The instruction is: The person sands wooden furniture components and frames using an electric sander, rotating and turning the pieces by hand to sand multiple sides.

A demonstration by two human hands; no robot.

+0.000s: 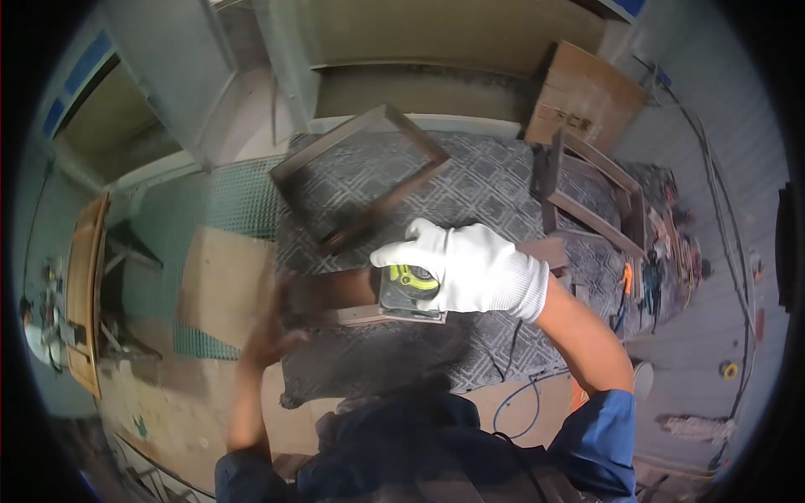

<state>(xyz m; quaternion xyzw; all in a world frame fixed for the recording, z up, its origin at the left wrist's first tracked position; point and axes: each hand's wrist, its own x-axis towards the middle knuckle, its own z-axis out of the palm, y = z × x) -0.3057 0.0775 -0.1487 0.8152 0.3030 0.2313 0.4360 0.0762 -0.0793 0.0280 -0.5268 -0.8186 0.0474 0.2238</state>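
- White cotton glove covers the right hand (470, 267), which lies closed over the top of a small power sander (411, 293) with a yellow-green and grey body and a flat square base.
- The sander sits near the middle of the desk (495, 180), pressed flat onto a dark brown wooden piece (335, 295) that lies across the desk's near half.
- The bare left hand (281, 323) is blurred; it rests at the left end of that wooden piece, at the desk's edge, and I cannot tell whether its fingers are curled around the wood or only pressed against it.
- The desk is covered with a grey cloth in a diamond pattern.
- A dark rectangular wooden frame (356, 172) lies tilted on the cloth just beyond the hands, apart from the sander.
- A second wooden frame (591, 197) stands partly upright at the desk's right end.
- A brown board (584, 94) leans beyond that frame, at the far right corner.
- A blue cable (520, 411) loops on the floor below the desk's near edge, beside the right forearm.
- Small tools (650, 281) lie scattered to the right of the desk.
- Both sleeves are blue.
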